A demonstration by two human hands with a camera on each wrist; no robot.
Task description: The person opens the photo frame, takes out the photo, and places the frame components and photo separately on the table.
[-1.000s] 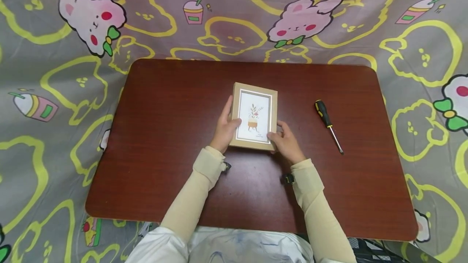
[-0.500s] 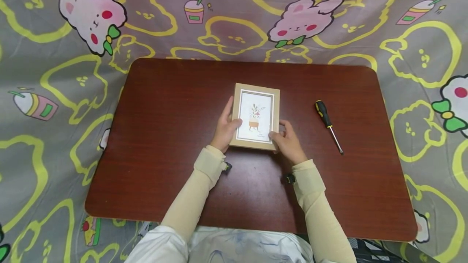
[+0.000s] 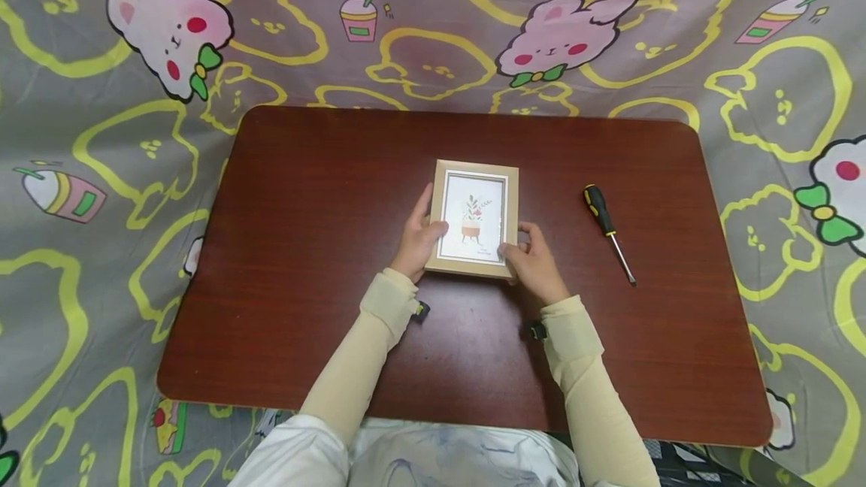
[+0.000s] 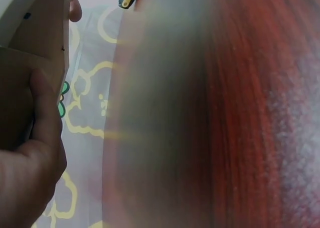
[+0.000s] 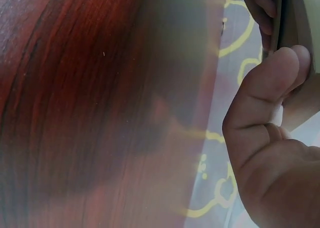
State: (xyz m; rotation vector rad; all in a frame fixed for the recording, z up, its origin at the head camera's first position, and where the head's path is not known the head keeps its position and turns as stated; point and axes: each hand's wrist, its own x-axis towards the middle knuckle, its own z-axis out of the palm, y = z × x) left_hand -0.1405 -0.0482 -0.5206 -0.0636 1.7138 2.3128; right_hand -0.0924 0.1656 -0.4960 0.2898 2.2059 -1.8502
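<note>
Left hand [image 3: 414, 248] grips the picture frame [image 3: 472, 218] — right hand [image 3: 534, 267] holds its near right corner.

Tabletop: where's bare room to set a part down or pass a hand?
Largest bare patch: the tabletop between its left edge and the left hand and left forearm. Also bare: back edge to picture frame; screwdriver to right edge. Picture frame to screwdriver probably passes a hand. Crowded: centre, where left hand and right hand grip the picture frame.
</note>
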